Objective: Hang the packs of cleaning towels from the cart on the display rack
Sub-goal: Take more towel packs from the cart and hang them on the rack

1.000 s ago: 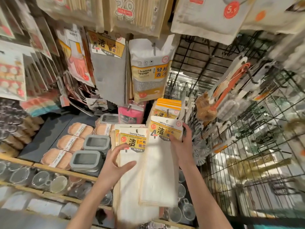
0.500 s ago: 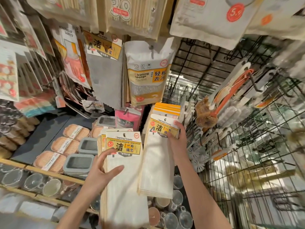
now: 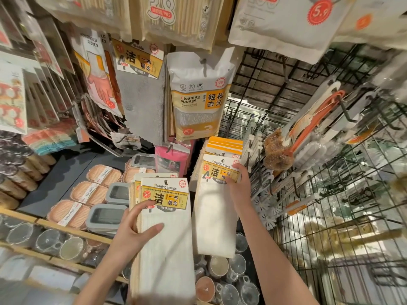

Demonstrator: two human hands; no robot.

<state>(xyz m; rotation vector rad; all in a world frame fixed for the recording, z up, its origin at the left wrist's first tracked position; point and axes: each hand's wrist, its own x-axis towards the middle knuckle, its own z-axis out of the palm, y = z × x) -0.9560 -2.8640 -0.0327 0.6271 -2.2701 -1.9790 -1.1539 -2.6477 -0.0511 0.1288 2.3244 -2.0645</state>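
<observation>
My left hand [image 3: 134,230] grips a stack of white cleaning towel packs [image 3: 167,245] with yellow header cards, thumb across the front pack. My right hand [image 3: 239,186] pinches the header card of another white towel pack [image 3: 214,221], whose hang hole sits at a black peg. More packs of the same kind [image 3: 224,146] hang behind it on that peg. The black wire display rack [image 3: 259,89] rises behind and to the right. The cart is out of view.
A cleaning sponge bag [image 3: 198,100] and a grey towel pack [image 3: 141,97] hang above. Brushes [image 3: 284,148] hang on the wire grid at right. Soap boxes [image 3: 88,194] and grey containers [image 3: 108,216] lie on the shelf at left, glass cups [image 3: 222,269] below.
My left hand with its stack has shifted left and down. My right hand has pushed its pack up and back toward the hanging packs on the peg.
</observation>
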